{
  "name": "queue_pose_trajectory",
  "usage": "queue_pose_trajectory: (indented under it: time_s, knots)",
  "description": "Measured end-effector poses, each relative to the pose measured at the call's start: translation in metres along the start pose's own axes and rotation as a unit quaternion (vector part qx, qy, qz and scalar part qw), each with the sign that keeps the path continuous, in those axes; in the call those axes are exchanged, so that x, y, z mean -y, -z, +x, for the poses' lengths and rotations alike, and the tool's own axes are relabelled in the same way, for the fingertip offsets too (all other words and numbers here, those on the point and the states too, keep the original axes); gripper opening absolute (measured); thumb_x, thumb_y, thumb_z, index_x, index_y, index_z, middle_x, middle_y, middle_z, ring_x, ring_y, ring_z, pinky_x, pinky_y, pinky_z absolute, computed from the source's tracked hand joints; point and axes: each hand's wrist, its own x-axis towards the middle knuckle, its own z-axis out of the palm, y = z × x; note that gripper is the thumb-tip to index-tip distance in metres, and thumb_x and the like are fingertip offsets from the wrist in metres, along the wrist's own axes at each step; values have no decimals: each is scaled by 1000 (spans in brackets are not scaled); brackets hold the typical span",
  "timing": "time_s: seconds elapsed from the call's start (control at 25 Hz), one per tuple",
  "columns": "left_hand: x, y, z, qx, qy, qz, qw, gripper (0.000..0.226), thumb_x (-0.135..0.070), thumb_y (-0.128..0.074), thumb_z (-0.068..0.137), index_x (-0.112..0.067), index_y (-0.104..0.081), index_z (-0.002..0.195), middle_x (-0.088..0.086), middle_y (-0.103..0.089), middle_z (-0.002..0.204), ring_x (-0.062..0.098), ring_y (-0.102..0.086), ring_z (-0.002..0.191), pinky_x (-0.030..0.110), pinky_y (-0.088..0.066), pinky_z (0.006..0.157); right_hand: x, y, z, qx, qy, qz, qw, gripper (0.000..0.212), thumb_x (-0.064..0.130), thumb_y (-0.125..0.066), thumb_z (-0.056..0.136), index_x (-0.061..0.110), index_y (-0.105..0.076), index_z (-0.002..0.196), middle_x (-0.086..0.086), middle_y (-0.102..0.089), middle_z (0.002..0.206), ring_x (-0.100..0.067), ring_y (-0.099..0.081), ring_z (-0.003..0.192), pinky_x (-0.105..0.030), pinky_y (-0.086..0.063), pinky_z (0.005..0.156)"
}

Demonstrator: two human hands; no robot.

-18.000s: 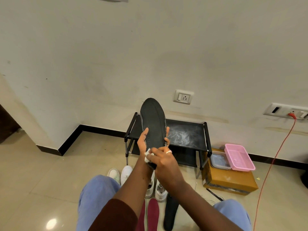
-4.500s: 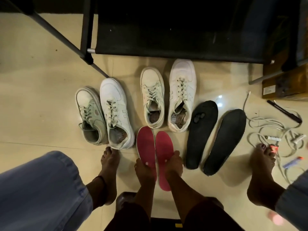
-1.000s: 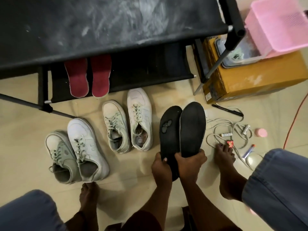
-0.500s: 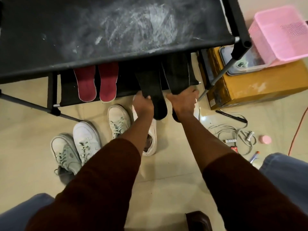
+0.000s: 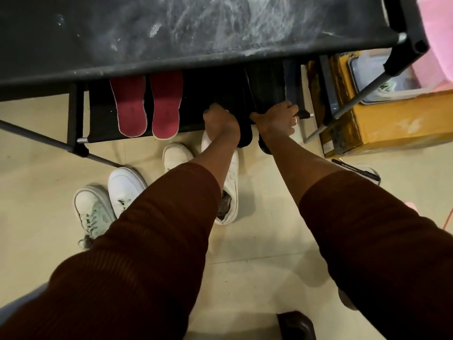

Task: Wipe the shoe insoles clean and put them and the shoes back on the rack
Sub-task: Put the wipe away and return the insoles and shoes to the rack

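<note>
Two black insoles lie side by side on the lower shelf of the black shoe rack (image 5: pixel 103 126), heels hanging over its front edge. My left hand (image 5: pixel 220 123) grips the left black insole (image 5: pixel 244 136) near its heel. My right hand (image 5: pixel 277 120) presses on the right black insole (image 5: pixel 267 94), fingers curled over it. Two red insoles (image 5: pixel 147 106) rest on the same shelf to the left. Several white sneakers stand on the floor in front: one pair (image 5: pixel 107 197) at the left, another pair (image 5: pixel 230 187) partly hidden under my left arm.
The rack's dusty top shelf (image 5: pixel 196 30) overhangs the lower one. A cardboard box (image 5: pixel 392 123) with a clear container (image 5: pixel 382 77) and a pink basket (image 5: pixel 436 45) stands right of the rack. A black pen (image 5: pixel 355 169) lies on the tiled floor.
My hands picked the two black insoles off the floor and slid them onto the lower shelf. Since half a second ago they have pushed the insoles a little deeper.
</note>
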Motion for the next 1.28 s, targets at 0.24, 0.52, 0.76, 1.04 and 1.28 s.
queue_pose_trajectory:
  time_s: [0.24, 0.52, 0.76, 1.04, 1.28]
  knots:
    - [54, 16, -30, -24, -75, -22, 997, 37, -8, -42, 96, -7, -48, 132, 17, -57, 119, 28, -56, 109, 26, -40, 81, -34, -3, -66, -71, 106, -65, 990, 66, 39, -64, 82, 7, -36, 133, -17, -35, 137, -34, -35, 125, -42, -35, 103]
    - [186, 43, -121, -117, -40, -33, 992, 34, 8, -51, 84, 2, -61, 116, 25, -61, 106, 40, -58, 96, 35, -43, 86, -86, -47, -182, 50, 113, -88, 988, 53, 31, -66, 81, 8, -48, 125, -21, -34, 134, -40, -40, 112, -43, -40, 94]
    - [271, 79, -136, -89, 182, 125, 971, 57, -21, -58, 89, -21, -36, 142, 21, -25, 148, 37, -28, 135, 44, -21, 111, -112, -88, -209, 176, 39, -97, 979, 69, 22, -73, 77, 26, -38, 137, -18, -25, 127, -40, -45, 105, -41, -47, 91]
    - [332, 62, -111, -50, 260, -2, 964, 54, -28, -78, 72, -9, -62, 119, 24, -58, 117, 36, -49, 110, 36, -38, 93, -113, -124, -193, 154, -35, -88, 984, 47, 23, -63, 85, 9, -50, 128, -21, -44, 120, -39, -54, 102, -35, -44, 87]
    - [317, 59, -130, -94, 261, -18, 960, 43, -25, -72, 80, -5, -64, 118, 25, -50, 130, 35, -40, 124, 26, -19, 96, -123, -114, -204, 104, -34, -47, 993, 33, 19, -59, 88, -9, -60, 104, -25, -58, 105, -39, -56, 101, -36, -45, 83]
